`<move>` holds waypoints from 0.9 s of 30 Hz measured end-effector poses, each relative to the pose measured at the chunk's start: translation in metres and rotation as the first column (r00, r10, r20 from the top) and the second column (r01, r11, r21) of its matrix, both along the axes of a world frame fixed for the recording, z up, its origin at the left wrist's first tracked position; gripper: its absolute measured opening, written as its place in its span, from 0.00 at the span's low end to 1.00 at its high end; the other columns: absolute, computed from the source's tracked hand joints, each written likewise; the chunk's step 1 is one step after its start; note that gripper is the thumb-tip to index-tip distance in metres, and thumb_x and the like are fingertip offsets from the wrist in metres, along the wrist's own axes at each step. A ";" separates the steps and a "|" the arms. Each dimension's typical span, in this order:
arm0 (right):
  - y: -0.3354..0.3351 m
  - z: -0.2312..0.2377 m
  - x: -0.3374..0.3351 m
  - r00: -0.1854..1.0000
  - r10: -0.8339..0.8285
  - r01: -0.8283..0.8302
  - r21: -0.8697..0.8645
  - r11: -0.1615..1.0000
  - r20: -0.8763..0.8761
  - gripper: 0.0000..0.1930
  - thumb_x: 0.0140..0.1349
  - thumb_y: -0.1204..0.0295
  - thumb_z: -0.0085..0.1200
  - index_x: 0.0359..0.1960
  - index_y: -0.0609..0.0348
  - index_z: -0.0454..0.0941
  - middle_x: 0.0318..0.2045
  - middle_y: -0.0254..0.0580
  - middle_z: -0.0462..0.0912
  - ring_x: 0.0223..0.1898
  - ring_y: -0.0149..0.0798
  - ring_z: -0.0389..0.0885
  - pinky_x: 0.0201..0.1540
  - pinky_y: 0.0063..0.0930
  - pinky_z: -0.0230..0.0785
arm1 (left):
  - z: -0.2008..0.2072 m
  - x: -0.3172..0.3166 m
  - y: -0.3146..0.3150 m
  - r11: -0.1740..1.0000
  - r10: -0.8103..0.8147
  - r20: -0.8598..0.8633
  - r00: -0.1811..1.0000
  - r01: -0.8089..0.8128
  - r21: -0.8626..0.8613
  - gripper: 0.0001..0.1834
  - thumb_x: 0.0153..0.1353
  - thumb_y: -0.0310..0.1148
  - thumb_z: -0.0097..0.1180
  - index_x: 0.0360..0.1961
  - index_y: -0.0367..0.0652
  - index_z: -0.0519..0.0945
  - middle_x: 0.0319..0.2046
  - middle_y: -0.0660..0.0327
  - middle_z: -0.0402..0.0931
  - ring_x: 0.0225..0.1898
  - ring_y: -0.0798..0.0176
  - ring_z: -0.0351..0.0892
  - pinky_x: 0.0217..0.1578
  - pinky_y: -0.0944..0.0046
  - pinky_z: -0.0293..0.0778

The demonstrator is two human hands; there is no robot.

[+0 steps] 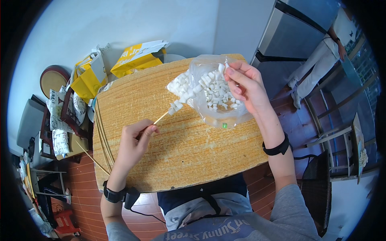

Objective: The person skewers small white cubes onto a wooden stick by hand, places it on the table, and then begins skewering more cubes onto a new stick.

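My left hand [138,140] is closed on the bare lower end of a thin wooden stick [161,117]. Small white chunks [175,107] are threaded along the stick, which slants up to the right over a clear plastic bag [205,117]. Many loose white pieces [219,91] lie in the bag, and more are heaped at its left side [179,85]. Above the bag's right part, my right hand [246,82] pinches a small white piece [226,68] between thumb and forefinger, near the stick's upper end. Whether the piece touches the stick cannot be made out.
Several long thin sticks [103,138] lie along the wooden table's [173,164] left edge. A small green item [224,125] sits by the bag. Yellow bags [136,60] stand beyond the table. Chairs are on the left; a person [321,56] stands right, near a grey fridge [277,36].
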State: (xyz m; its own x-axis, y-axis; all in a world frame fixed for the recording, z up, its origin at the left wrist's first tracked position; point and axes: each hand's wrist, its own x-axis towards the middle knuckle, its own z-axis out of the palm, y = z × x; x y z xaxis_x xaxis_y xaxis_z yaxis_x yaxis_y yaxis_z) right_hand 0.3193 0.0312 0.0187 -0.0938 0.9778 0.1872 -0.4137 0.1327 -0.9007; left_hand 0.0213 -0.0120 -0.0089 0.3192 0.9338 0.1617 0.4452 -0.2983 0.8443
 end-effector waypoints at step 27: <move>0.008 -0.014 -0.024 0.984 0.000 0.026 -0.145 0.989 0.177 0.10 0.60 0.75 0.51 0.42 0.66 0.70 0.31 0.38 0.77 0.16 0.18 0.61 0.13 0.12 0.49 | 0.006 0.007 0.006 0.900 -0.055 0.324 0.944 0.187 -0.394 0.16 0.66 0.37 0.45 0.27 0.39 0.77 0.11 0.76 0.55 0.12 0.82 0.48 0.13 0.76 0.43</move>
